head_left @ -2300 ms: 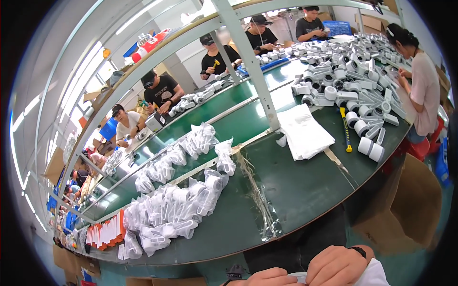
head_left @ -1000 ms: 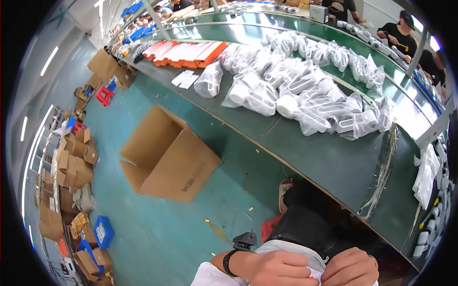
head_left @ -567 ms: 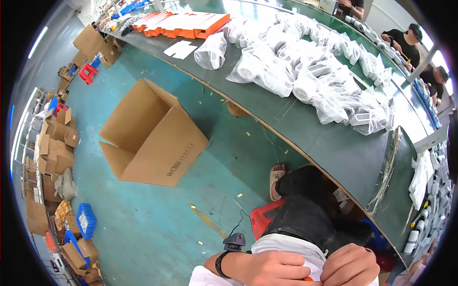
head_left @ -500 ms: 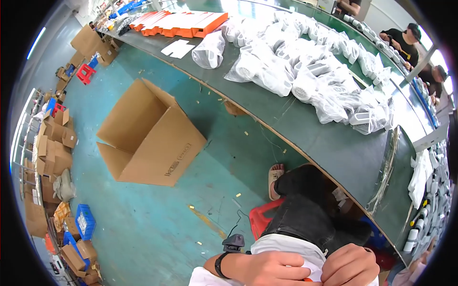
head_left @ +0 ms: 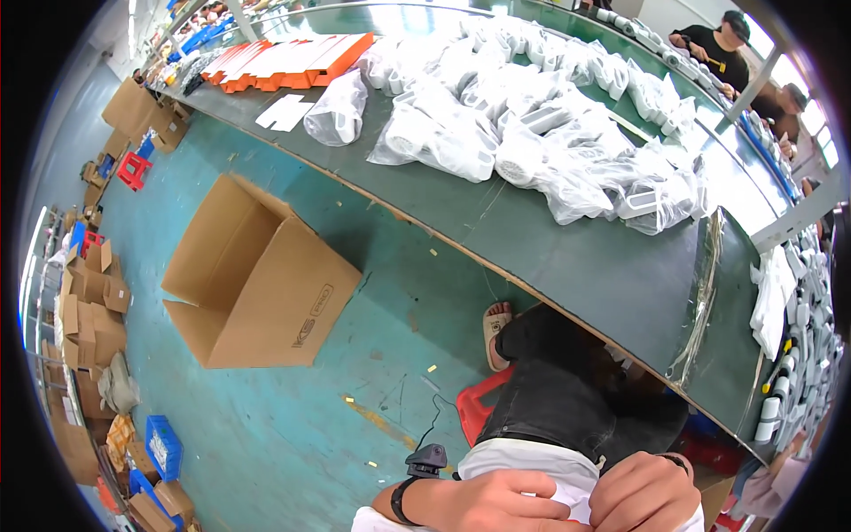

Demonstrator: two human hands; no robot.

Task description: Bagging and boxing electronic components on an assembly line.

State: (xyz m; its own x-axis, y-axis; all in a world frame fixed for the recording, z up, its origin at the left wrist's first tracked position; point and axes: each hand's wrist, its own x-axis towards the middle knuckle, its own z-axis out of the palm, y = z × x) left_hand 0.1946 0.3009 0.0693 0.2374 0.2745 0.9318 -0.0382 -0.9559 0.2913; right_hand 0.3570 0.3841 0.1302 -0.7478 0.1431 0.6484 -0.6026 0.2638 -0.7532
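Note:
Close to my body at the lower edge, my left hand (head_left: 507, 504) and my right hand (head_left: 645, 496) are side by side, fingers curled and pressed together. Whatever they pinch is mostly hidden by the fingers and the frame's edge. Behind them is the white shirt (head_left: 523, 457) over my lap. Above my hands stretches the dark green table (head_left: 576, 257). On it lie many white appliances in clear plastic bags (head_left: 443, 133), one of them a separate bagged piece (head_left: 337, 108) at the left end.
Orange-and-white flat cartons (head_left: 292, 62) and white paper sheets (head_left: 285, 113) lie on the far left of the table. A large open cardboard box (head_left: 275, 293) stands on the floor, near a red stool (head_left: 479, 410). Co-workers (head_left: 714, 49) stand across the table.
The view has turned a little, so the table goods sit farther left in the picture. My hands stay together; the orange bit glimpsed between them earlier no longer shows clearly.

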